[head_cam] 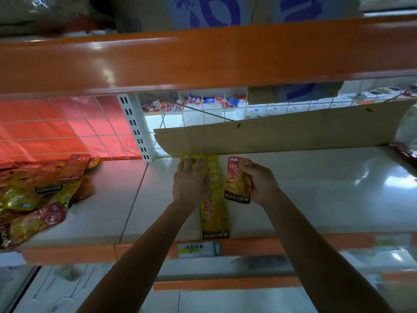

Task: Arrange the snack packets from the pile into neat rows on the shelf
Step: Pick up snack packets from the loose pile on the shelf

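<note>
**A:** So, where does the red packet (237,179) sit against the person's hands?

**B:** Just right of the yellow row (214,213), with its KONCHEW band toward the front. The right hand (259,181) is curled round it, thumb on the top corner and fingers along the right side. Whether packet and row touch cannot be told, nor whether the packet lies fully on the shelf (316,188).

**A:** And the left hand (190,179)?

**B:** It lies flat on the far end of the yellow row, fingers straight and slightly spread, pressing on the overlapped packets. It grips nothing.

**A:** The pile (40,190)?

**B:** Well to the left of the yellow row, on the same shelf. It is a loose heap of red and yellow packets.

**A:** What is hidden or hard to make out?

**B:** The left hand covers part of the row's far packets, so they cannot be counted. The picture's edge cuts off the pile's left part. Behind the row stands a cardboard sheet (282,134). Far to the row's right, a dark red packet (406,152) is also cut off by the picture's edge. The price label (198,249) below the row's front end is too blurred to read.
</note>
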Demonstrator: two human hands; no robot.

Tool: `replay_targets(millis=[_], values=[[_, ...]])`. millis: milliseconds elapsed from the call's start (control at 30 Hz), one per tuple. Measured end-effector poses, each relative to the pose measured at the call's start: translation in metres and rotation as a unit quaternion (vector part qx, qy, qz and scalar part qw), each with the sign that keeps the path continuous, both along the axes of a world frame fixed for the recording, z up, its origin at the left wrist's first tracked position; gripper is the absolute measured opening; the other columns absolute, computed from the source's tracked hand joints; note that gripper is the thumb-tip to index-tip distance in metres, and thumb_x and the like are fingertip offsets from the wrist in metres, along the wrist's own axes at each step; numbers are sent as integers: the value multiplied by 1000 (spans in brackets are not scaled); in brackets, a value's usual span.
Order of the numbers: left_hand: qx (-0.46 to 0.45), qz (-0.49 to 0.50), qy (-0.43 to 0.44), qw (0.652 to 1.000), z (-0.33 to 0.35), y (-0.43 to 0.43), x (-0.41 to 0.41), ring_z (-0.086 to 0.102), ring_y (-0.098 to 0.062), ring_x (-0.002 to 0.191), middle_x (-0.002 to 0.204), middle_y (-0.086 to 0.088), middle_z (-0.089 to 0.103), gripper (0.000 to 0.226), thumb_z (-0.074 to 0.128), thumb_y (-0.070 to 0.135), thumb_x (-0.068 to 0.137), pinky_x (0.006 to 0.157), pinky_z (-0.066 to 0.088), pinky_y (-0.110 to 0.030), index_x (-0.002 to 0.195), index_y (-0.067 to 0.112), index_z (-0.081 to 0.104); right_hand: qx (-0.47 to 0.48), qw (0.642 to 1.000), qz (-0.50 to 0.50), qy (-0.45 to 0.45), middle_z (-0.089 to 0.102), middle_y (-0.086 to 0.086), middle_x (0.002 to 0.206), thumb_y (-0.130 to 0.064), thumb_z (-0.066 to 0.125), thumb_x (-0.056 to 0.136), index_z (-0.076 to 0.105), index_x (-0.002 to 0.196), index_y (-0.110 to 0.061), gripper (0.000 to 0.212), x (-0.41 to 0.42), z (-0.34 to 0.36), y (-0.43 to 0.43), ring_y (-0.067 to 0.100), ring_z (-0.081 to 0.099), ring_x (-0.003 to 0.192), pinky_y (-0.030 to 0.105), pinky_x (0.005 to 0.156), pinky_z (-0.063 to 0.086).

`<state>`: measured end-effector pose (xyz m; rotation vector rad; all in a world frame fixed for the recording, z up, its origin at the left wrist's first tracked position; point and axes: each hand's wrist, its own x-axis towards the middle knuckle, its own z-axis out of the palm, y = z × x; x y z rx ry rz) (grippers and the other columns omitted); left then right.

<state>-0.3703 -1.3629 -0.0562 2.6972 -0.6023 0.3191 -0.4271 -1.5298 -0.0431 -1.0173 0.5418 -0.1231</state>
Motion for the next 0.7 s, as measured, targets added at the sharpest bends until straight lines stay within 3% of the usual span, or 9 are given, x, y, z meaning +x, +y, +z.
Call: replay_targets(millis=[200, 300, 433, 567, 700], values=[[35, -36, -8, 999, -7, -16, -55, 27, -27, 136, 147, -4, 35, 52, 48, 37, 94, 103, 34, -42, 143, 21, 37, -30, 999, -27, 3, 66, 23, 105, -8, 64, 87, 58, 116, 4, 32, -56, -1, -4, 34, 66, 87, 40, 68, 55], [13, -77, 3, 997, -10, -35, -82, 28, -25, 135, 146, -4, 36, 49, 46, 32, 95, 108, 31, -38, 143, 22, 38, -30, 998, -58, 18, 68, 20, 97, -8, 65, 86, 61, 114, 2, 30, -90, -6, -15, 34, 67, 81, 43, 70, 55], [-45, -149, 32, 987, -10, -73, -113, 35, -26, 130, 140, -7, 45, 43, 45, 27, 97, 107, 30, -34, 140, 17, 44, -39, 995, -91, 21, 65, 26, 107, -9, 64, 87, 59, 116, 3, 31, -129, -7, -41, 41, 65, 95, 50, 82, 54], [-90, -181, 44, 978, -7, -114, -137, 42, -29, 124, 134, -11, 52, 40, 46, 23, 98, 104, 35, -36, 136, 12, 49, -60, 991, -118, 0, 69, 20, 93, -8, 64, 87, 63, 107, -2, 20, -155, -3, -75, 33, 69, 78, 43, 71, 57], [-91, -195, 52, 975, -9, -160, -154, 43, -26, 124, 134, -9, 54, 38, 43, 23, 98, 104, 38, -38, 134, 13, 52, -72, 988, -135, -9, 69, 20, 93, -9, 63, 88, 63, 107, -3, 19, -174, -3, -114, 33, 70, 79, 44, 71, 58]])
